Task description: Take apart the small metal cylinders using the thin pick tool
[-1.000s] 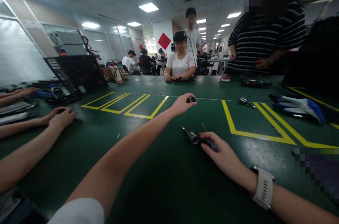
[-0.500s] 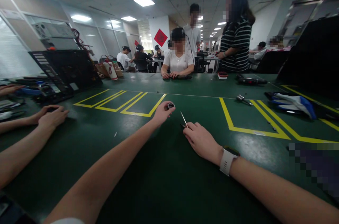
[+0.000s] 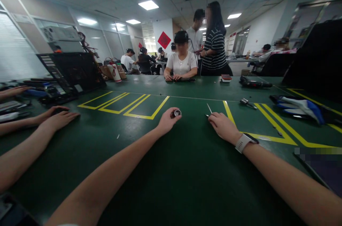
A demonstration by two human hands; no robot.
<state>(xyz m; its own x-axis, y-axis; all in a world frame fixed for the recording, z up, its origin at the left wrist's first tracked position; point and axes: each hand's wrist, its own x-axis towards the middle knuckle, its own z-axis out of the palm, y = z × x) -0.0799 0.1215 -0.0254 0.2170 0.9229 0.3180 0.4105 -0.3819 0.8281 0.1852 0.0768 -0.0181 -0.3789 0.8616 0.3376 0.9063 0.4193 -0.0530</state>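
Left hand (image 3: pixel 167 121) pinches a small round metal cap (image 3: pixel 177 113) at fingertip level just above the green desk (image 3: pixel 171 183), right hand (image 3: pixel 223 126) curled closed around a thin screwdriver (image 3: pixel 208 109), tip pointing up.

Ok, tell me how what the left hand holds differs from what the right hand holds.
The left hand pinches a small round cylinder, stubby, its ringed end facing the camera. The right hand grips a screwdriver whose thin shaft is long, narrow and tilted up; its handle is hidden. The cylinder shows almost whole, the screwdriver mostly covered. Both hands rest on the green table.
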